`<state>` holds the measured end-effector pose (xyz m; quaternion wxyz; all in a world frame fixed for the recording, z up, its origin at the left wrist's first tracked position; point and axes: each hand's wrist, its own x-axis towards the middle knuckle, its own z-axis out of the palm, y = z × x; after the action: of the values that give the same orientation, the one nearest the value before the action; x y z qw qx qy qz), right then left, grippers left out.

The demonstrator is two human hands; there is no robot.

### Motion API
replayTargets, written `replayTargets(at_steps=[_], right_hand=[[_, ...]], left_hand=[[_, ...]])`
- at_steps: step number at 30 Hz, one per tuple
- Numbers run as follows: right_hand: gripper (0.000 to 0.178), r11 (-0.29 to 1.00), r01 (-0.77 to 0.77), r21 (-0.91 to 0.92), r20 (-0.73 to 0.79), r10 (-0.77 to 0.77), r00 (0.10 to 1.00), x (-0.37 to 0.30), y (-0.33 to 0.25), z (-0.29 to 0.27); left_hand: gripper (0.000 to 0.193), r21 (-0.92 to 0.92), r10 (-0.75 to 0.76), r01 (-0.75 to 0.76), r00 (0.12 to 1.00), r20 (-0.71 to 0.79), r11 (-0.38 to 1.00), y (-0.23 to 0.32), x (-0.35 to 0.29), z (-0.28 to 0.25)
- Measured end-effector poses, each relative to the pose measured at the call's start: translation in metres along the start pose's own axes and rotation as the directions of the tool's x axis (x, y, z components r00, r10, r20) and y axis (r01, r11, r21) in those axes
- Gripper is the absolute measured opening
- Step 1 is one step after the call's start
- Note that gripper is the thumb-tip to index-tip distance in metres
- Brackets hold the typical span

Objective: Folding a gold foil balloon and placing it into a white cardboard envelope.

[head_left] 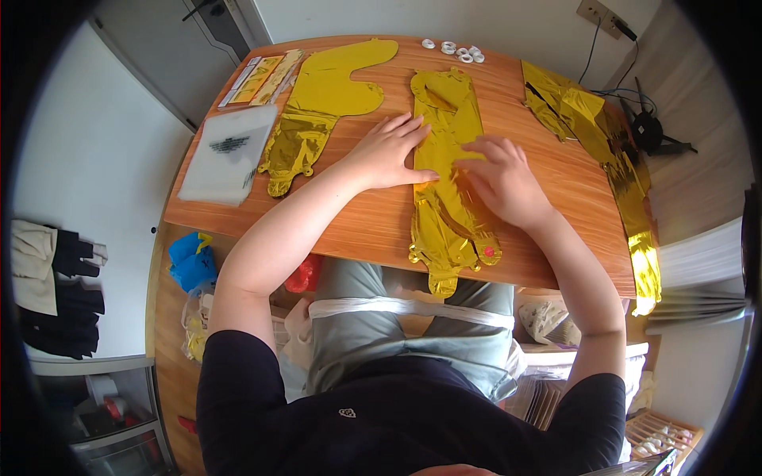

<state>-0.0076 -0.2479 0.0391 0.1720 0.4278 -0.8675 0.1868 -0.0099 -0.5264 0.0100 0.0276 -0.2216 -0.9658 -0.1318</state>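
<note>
Your long, gold, metallic foil piece [446, 131] looks glossy and crinkled; your orange-brown, wood-grained table [548, 186] is smooth with a soft sheen. The milky rectangular plastic sheet [238, 174] looks translucent, your pale grey-green cloth trousers [349, 284] matt.

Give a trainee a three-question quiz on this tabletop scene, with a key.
1. True or false: the right hand is underneath the middle gold foil piece.
2. Which shape are the small white things near the table's far edge? A) cubes B) rings C) cones
3. Fill the gap: the flat whitish sheet lies to the ___ of both hands.

Key: 1. False: the right hand's fingers are above the right edge of the middle gold foil piece. 2. B. 3. Left.
</note>
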Motion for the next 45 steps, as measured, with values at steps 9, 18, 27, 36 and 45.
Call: replayTargets(at_steps=[9, 18, 27, 36, 45], right_hand=[[0.046, 0.928, 0.367, -0.064, 0.268, -0.338, 0.902, 0.011, -0.043, 0.007], [0.041, 0.899, 0.425, -0.102, 0.295, -0.381, 0.876, 0.012, -0.043, 0.018], [0.041, 0.888, 0.460, -0.012, 0.260, -0.442, 0.859, 0.016, -0.043, 0.010], [0.046, 0.903, 0.428, 0.046, 0.188, -0.428, 0.884, 0.002, -0.039, 0.025], [0.046, 0.894, 0.447, 0.004, 0.181, -0.441, 0.879, -0.002, -0.037, 0.026]], left_hand=[[0.093, 0.041, 0.019, -0.017, 0.999, -0.038, 0.999, -0.003, 0.002, 0.003], [0.093, 0.064, 0.041, -0.036, 0.996, -0.080, 0.997, -0.006, 0.002, 0.012], [0.095, 0.059, 0.074, -0.069, 0.993, -0.091, 0.996, -0.008, 0.006, 0.007], [0.087, -0.391, 0.015, 0.002, 0.999, 0.040, 0.920, -0.029, 0.016, -0.010], [0.079, -0.069, 0.060, -0.062, 0.998, -0.026, 0.996, -0.034, 0.025, -0.022]])
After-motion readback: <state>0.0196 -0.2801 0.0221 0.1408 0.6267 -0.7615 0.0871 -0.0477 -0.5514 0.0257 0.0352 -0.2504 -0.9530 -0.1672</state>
